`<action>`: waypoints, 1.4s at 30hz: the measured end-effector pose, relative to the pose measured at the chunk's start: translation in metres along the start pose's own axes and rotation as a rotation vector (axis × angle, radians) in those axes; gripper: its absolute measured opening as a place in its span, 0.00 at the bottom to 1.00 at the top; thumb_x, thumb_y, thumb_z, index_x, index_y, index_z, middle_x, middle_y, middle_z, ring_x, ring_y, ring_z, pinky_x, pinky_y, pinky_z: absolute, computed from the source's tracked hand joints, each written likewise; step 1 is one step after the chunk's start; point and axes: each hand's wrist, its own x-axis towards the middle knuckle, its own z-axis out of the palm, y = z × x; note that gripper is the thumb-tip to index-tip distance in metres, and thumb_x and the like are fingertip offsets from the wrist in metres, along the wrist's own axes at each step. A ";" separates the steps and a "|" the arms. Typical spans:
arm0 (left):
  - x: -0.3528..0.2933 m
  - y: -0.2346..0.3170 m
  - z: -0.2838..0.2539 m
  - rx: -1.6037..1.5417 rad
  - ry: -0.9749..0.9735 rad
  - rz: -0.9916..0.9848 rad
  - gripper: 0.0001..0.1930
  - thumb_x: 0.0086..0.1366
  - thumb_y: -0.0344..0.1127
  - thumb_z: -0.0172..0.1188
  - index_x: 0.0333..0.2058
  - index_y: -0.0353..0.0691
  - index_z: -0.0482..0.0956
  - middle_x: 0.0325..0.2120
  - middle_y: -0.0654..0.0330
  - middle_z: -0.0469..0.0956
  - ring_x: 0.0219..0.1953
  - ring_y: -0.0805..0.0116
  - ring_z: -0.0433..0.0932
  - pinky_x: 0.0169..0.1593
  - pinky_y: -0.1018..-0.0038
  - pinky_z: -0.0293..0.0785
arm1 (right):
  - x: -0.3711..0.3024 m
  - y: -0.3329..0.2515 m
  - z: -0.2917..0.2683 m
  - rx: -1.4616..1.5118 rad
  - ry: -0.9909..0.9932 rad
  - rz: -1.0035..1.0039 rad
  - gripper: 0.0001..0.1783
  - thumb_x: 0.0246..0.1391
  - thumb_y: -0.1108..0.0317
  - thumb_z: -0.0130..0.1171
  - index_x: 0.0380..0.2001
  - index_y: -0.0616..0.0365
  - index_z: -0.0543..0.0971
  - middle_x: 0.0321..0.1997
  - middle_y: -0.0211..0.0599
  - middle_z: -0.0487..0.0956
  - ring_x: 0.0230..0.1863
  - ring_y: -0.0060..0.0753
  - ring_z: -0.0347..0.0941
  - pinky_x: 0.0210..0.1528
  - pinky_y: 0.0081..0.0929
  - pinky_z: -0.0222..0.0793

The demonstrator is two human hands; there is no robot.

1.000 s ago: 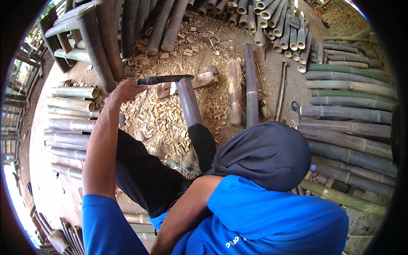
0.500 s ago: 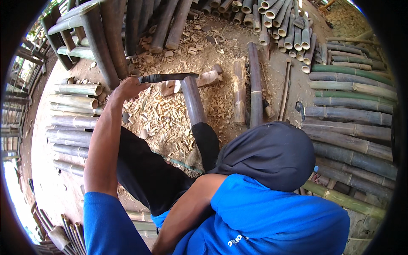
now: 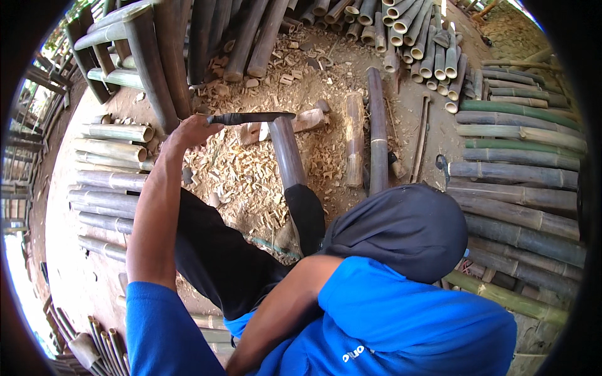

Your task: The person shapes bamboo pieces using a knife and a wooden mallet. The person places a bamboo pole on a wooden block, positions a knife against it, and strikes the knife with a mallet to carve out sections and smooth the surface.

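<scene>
My left hand [image 3: 193,132], at the end of an outstretched bare arm, is closed around the handle of a dark machete [image 3: 266,117]. The blade lies level across the upper end of a dark bamboo pole [image 3: 287,150]. Lower down, that pole meets a black covering [image 3: 305,216] near my legs. My right arm [image 3: 285,307] bends down toward the lower edge, and its hand is out of the picture.
Pale wood chips [image 3: 251,172] cover the ground ahead. A chopped wood block [image 3: 309,120], a stripped bamboo piece [image 3: 354,138] and a dark bamboo pole [image 3: 378,135] lie there. Bamboo poles [image 3: 520,188] line the right; a bamboo frame [image 3: 147,59] stands at the left.
The whole view has shifted slightly, with the scene sitting a little lower. The machete still lies over the pole's end in my left hand.
</scene>
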 end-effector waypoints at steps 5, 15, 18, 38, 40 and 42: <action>0.001 -0.007 0.000 0.178 0.318 0.220 0.26 0.60 0.57 0.66 0.38 0.35 0.84 0.28 0.48 0.82 0.36 0.55 0.84 0.43 0.60 0.76 | -0.023 -0.007 -0.027 -0.005 -0.151 -0.063 0.22 0.48 0.57 0.62 0.42 0.59 0.83 0.49 0.46 0.83 0.51 0.48 0.79 0.52 0.42 0.75; 0.036 0.010 -0.038 0.121 0.038 0.264 0.31 0.55 0.60 0.69 0.46 0.38 0.83 0.43 0.47 0.82 0.45 0.54 0.81 0.50 0.60 0.76 | -0.443 0.120 -0.054 0.297 0.775 1.314 0.25 0.64 0.53 0.52 0.54 0.63 0.73 0.47 0.48 0.77 0.48 0.42 0.76 0.51 0.47 0.75; 0.069 0.001 -0.020 0.123 0.045 0.401 0.30 0.57 0.59 0.68 0.45 0.36 0.83 0.38 0.48 0.83 0.41 0.56 0.82 0.47 0.63 0.77 | -0.498 0.188 0.036 0.220 1.101 1.718 0.32 0.63 0.50 0.53 0.58 0.68 0.70 0.61 0.59 0.72 0.61 0.52 0.71 0.59 0.47 0.70; 0.104 0.000 0.018 0.091 -0.449 0.179 0.26 0.59 0.62 0.66 0.23 0.40 0.83 0.17 0.63 0.78 0.17 0.70 0.72 0.23 0.68 0.66 | -0.479 0.092 -0.030 0.608 1.873 0.854 0.48 0.45 0.66 0.67 0.66 0.65 0.55 0.43 0.47 0.77 0.39 0.35 0.80 0.34 0.31 0.84; 0.107 0.003 0.018 0.108 -0.459 0.172 0.26 0.59 0.62 0.66 0.23 0.41 0.83 0.17 0.63 0.77 0.17 0.70 0.72 0.23 0.68 0.65 | -0.453 0.111 -0.044 0.236 2.043 0.925 0.36 0.50 0.66 0.63 0.59 0.64 0.61 0.37 0.41 0.78 0.34 0.32 0.79 0.33 0.29 0.82; 0.113 0.022 0.021 0.141 -0.476 0.198 0.26 0.59 0.62 0.66 0.22 0.41 0.82 0.16 0.64 0.76 0.17 0.71 0.70 0.23 0.69 0.63 | -0.415 0.161 0.004 -0.040 1.973 0.903 0.25 0.51 0.66 0.61 0.51 0.61 0.68 0.34 0.37 0.78 0.31 0.32 0.78 0.32 0.27 0.81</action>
